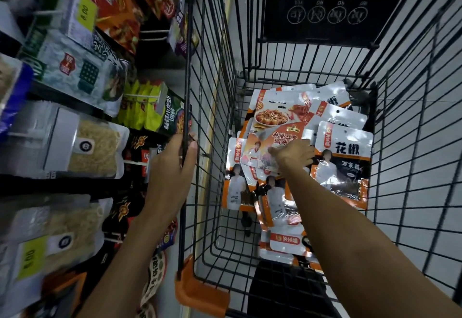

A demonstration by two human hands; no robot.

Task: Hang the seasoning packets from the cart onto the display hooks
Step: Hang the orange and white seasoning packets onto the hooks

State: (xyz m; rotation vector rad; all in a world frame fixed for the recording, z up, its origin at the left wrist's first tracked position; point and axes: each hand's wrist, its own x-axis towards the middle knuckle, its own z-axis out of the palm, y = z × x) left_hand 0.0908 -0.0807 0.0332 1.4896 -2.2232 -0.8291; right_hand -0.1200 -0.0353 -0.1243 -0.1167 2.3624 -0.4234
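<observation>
While many seasoning packets [287,147] lie heaped in the cart [412,167], judged early or mid-task: plenty left to hang, none in transit to the hooks.

Head view, from above. Right hand [293,156] reaching down into the cart basket, fingers spread and laid on the topmost orange-and-white packet, the mapo tofu one [272,142]; whether clamped on it or only touching, cannot tell. Just right of that hand, a Sichuan pepper packet [345,165], leaning against the pile. Beyond the hand, more packets fanned against the far wall; nearer than the hand, several sliding toward the cart's near end. Bare wire floor visible left of and below the heap.

Left hand [175,165] closed around the cart's upper left rim wire, steadying. Left of that hand, display hooks [140,96] with hanging stock: noodle bags [95,147], green pouches [150,110], dark packs [140,147]. No orange-and-white packets discernible there, though blurred.
</observation>
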